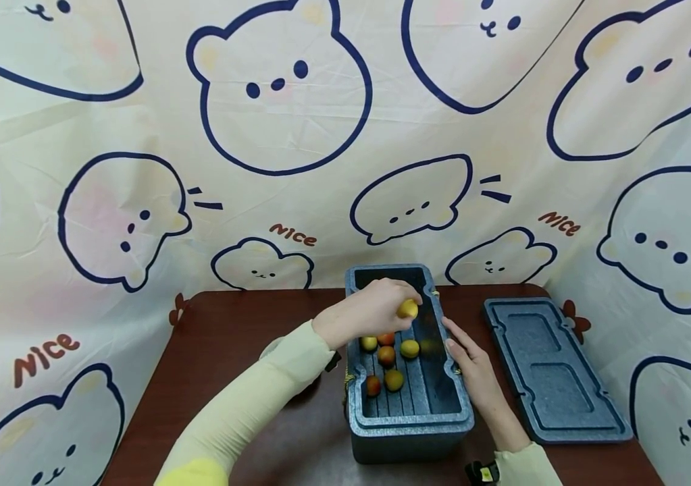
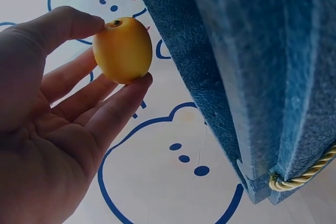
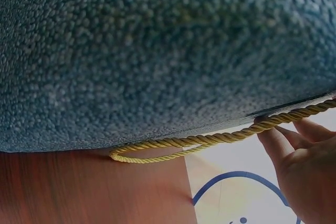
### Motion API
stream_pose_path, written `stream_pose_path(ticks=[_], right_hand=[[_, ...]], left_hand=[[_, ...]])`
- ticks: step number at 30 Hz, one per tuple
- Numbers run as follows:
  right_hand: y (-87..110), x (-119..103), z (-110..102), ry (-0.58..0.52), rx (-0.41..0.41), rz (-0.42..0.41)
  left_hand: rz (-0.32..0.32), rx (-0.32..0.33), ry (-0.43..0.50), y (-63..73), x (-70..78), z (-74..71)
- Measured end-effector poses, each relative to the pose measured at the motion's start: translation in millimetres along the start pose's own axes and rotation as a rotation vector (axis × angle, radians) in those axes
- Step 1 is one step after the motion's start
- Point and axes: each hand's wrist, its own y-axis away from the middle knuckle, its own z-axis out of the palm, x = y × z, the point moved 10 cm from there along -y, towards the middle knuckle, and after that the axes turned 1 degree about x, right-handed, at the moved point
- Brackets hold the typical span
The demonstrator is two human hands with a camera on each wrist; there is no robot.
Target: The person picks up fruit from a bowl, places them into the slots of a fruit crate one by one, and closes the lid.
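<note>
My left hand (image 1: 372,310) pinches a small round yellow fruit (image 2: 124,51) between thumb and fingertips. In the head view this hand is over the far half of a blue-grey foam box (image 1: 408,425) that has no lid on. Several small fruits lie on the ribbed floor of the box, among them a yellow one (image 1: 409,348), an orange-red one (image 1: 386,356) and a red one (image 1: 373,385). My right hand (image 1: 475,368) rests its extended fingers against the box's right rim. A twisted gold rope (image 3: 210,139) runs along the box's side, right by the right fingertips.
The box's blue-grey lid (image 1: 558,368) lies flat on the brown table (image 1: 229,351), right of the box. A rounded thing is mostly hidden behind the left forearm. Behind the table hangs a pale cloth (image 1: 321,202) with bear drawings.
</note>
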Motion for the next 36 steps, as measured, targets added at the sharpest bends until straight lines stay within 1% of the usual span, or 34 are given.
stream_pose_path(ticks=[4, 10, 13, 16, 20, 23, 25, 27, 30, 32, 34, 36], right_hand=[[-0.1, 0, 1, -0.002, -0.004, 0.002], [1.0, -1, 2, -0.013, -0.008, 0.004], [1.3, 0, 3, -0.017, -0.011, 0.012], [1.0, 1, 2, -0.005, -0.009, 0.017], [0.2, 1, 1, 0.016, 0.003, 0.009], [-0.2, 0, 0, 0.016, 0.008, -0.008], [-0.3, 0, 0, 0.014, 0.009, -0.018], [-0.4, 0, 0, 0.010, 0.009, -0.026], [-0.7, -1, 0, 0.009, 0.012, -0.031], [-0.9, -2, 0, 0.010, 0.013, -0.032], [-1.1, -2, 0, 0.013, 0.012, -0.029], [-1.4, -1, 0, 0.008, 0.011, -0.025]], left_hand=[[-0.003, -0.017, -0.012, 0.4, 1.0, 1.0], [0.025, -0.004, -0.027, 3.3, 5.2, -2.4], [0.035, 0.021, -0.024, 7.5, 6.5, -7.2], [0.040, 0.059, -0.012, 14.6, 6.8, -15.5], [0.039, 0.126, 0.000, 27.4, 1.1, -29.1], [0.022, 0.196, -0.005, 39.7, -8.5, -39.7], [0.020, 0.263, -0.008, 50.7, -14.6, -48.9], [-0.002, 0.324, -0.003, 63.2, -22.8, -57.6], [-0.046, 0.425, 0.009, 85.7, -37.7, -69.6], [-0.106, 0.470, 0.011, 100.9, -52.2, -72.5], [-0.162, 0.503, 0.021, 115.6, -68.6, -71.7], [-0.223, 0.507, 0.029, 128.1, -86.4, -65.9]])
